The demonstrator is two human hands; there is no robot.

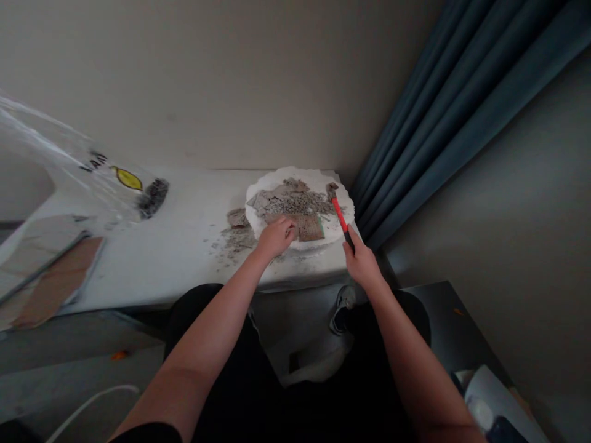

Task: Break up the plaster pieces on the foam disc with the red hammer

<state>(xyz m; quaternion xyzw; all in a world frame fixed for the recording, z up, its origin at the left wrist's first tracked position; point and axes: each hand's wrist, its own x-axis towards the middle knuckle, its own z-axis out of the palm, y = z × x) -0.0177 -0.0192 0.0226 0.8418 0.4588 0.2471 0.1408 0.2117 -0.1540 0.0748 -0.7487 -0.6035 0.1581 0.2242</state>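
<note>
A hammer (340, 215) with a red and black handle is in my right hand (361, 257), its head over the right part of a white, ragged-edged sheet (258, 184). Grey-brown crumbled material (295, 198) is heaped on the sheet. My left hand (277, 236) has its fingers curled at the left part of a flat brown porous block (310, 227), which has a green strip at its right end. Whether the fingers grip the block is too small to tell. Another brown chunk (237, 217) lies just left of the sheet.
The white table (184, 258) has grey crumbs scattered left of the sheet. A clear plastic bag (106, 178) with dark bits stands at the left, near a brown cardboard piece (64, 280) and a grey rod (46, 266). A blue curtain (429, 117) hangs at the right.
</note>
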